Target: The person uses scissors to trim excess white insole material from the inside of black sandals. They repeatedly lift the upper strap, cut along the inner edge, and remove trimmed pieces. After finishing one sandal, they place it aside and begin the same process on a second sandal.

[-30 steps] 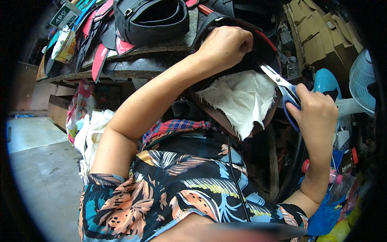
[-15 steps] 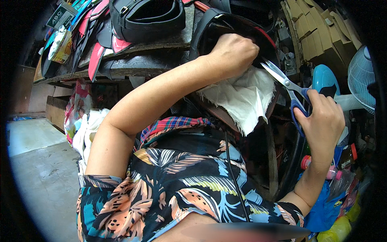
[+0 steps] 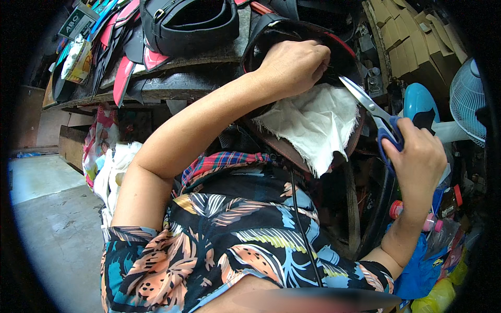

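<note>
My left hand (image 3: 296, 67) reaches across to a black leather-like piece with a red edge (image 3: 342, 44). Its fingers are curled closed, and what they pinch, if anything, is hidden. In my right hand (image 3: 419, 156) is a pair of scissors (image 3: 367, 100) with dark blue handles. Their silver blades point up and left, the tips just right of my left fingers. A white cloth (image 3: 313, 117) with frayed edges hangs below my left hand, over a brown-edged piece (image 3: 284, 152).
At the upper left, a black buckled bag (image 3: 190, 28) stands on a worn worktable (image 3: 172, 81), beside stacked black and red cut pieces (image 3: 123, 81). On the right are a white fan (image 3: 468, 104), a blue rounded object (image 3: 419, 101), cardboard pieces (image 3: 412, 39) and plastic bottles (image 3: 430, 223).
My left hand has shifted slightly left and up. The scissors' handle loops have come closer together, their tips staying near the same place. The white cloth has shifted a little.
</note>
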A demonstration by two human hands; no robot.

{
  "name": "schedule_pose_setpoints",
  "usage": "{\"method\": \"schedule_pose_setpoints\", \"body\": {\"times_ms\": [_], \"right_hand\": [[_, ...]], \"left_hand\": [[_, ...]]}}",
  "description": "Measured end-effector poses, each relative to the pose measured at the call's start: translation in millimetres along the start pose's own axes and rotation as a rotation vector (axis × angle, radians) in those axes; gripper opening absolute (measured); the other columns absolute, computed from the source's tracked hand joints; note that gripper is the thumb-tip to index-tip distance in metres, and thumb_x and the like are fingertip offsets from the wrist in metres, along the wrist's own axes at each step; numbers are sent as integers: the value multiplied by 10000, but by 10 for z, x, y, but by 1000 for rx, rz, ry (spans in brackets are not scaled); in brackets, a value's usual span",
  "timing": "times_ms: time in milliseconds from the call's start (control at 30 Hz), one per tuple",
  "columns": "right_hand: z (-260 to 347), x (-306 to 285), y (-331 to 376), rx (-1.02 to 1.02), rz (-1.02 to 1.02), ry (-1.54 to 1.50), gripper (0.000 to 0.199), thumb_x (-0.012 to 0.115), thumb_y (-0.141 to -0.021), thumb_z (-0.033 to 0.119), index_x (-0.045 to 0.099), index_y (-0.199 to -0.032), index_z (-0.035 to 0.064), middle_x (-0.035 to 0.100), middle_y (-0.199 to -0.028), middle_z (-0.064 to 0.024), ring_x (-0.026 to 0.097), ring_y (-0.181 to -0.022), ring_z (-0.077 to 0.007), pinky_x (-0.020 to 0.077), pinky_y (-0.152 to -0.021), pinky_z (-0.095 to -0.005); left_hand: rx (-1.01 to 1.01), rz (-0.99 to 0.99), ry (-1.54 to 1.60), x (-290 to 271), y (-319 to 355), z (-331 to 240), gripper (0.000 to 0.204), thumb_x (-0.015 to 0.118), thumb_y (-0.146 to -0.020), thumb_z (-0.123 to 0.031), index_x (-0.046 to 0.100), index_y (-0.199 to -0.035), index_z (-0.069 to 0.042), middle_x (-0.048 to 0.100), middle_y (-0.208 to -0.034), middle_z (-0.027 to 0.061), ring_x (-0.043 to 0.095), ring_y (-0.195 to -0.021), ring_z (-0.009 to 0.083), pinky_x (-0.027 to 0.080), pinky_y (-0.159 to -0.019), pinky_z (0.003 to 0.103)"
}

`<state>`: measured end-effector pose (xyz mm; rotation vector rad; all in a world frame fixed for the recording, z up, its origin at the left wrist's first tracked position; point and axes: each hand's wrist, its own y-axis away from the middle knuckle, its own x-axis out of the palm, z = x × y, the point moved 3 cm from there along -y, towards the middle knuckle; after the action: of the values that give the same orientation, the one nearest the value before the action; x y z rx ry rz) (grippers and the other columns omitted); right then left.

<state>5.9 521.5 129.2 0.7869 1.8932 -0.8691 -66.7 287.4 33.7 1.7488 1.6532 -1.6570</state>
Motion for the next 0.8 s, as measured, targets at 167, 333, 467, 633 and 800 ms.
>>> {"method": "schedule_pose_setpoints", "body": {"times_ms": [167,333,467,633,800], "right_hand": [[-72,-50,61,28,-23,-5,408,887,-611,243,701,-942,94,687,-807,-69,629,-756,-252,468,-694,-387],[-43,-19,59,-3,-27,-19,417,886,-611,234,693,-954,95,673,-802,-72,623,-765,-255,463,-699,-389],[27,24,39,-35,-17,-39,400,880,-625,218,674,-942,87,647,-765,-79,611,-727,-265,465,-688,-391],[70,34,51,-57,29,-9,331,856,-662,239,660,-898,117,646,-754,-62,621,-716,-251,452,-667,-381],[-44,-12,108,12,-18,11,347,861,-660,234,671,-924,113,645,-743,-78,626,-729,-268,463,-668,-397]], "left_hand": [[98,80,-187,78,6,-119,271,785,-735,-228,694,-952,-93,665,-996,97,700,-856,293,567,-701,404],[153,30,-271,137,-36,-136,180,727,-781,-200,701,-918,-87,676,-954,86,710,-827,282,571,-676,394],[167,-3,-205,128,-9,-115,148,690,-813,-184,683,-919,-81,664,-947,98,703,-825,292,568,-674,399],[111,11,-192,84,-12,-124,129,673,-850,-165,651,-947,-82,642,-950,103,689,-814,318,557,-673,414],[63,-309,104,-335,34,-114,104,675,-867,-107,643,-959,-68,632,-893,93,672,-803,329,545,-672,397]]}}
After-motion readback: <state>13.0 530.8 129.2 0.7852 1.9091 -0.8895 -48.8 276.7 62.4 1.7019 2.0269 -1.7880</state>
